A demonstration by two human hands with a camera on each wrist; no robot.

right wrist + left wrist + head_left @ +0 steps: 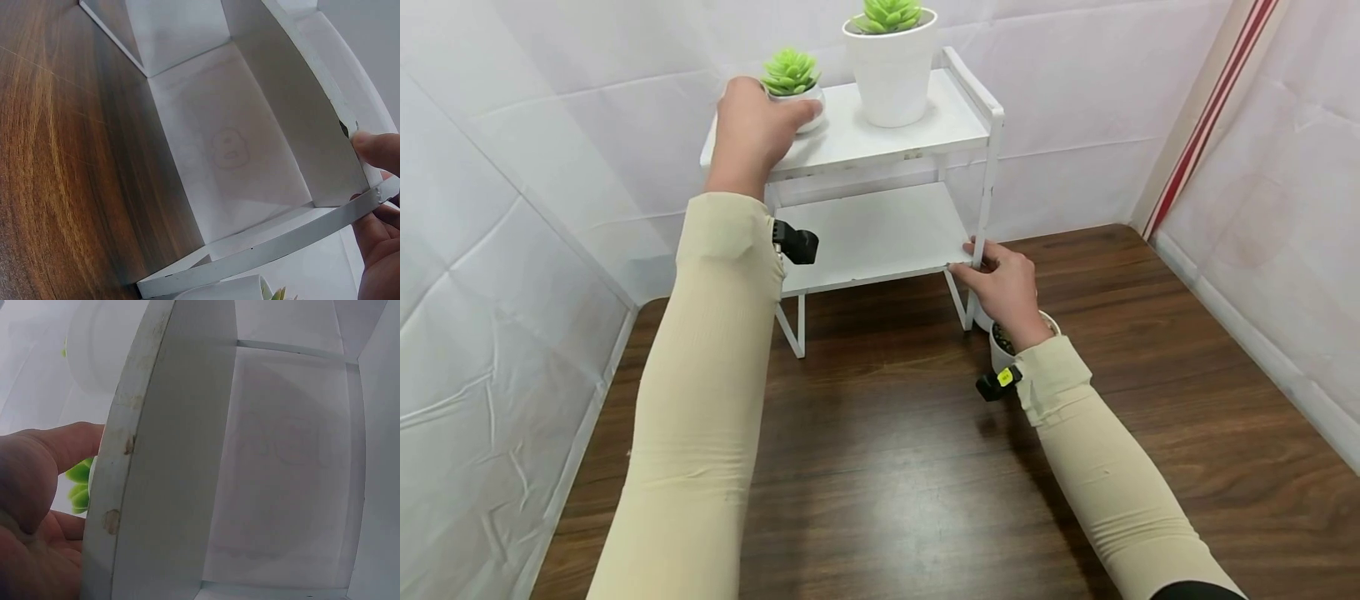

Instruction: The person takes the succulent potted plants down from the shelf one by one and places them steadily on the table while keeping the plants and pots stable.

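Observation:
In the head view, my left hand point(751, 133) holds a small white pot with a green succulent point(790, 73) at the left end of the upper shelf. Its thumb lies along the pot's right side, and the other fingers are mostly hidden. The left wrist view shows only some green leaves point(79, 485) between thumb and fingers, behind the shelf edge. My right hand point(1009, 287) grips the white two-tier shelf rack point(868, 233) at its front right upright. In the right wrist view, the right thumb point(375, 149) presses the lower board's edge, with fingers around the upright.
A larger white pot with a succulent point(891, 79) stands on the upper shelf, right of the left hand. Beneath my right wrist, a small potted plant point(1002, 357) sits on the brown wooden table point(880, 467), close to the rack's leg. White sheeting point(1075, 125) hangs behind and alongside.

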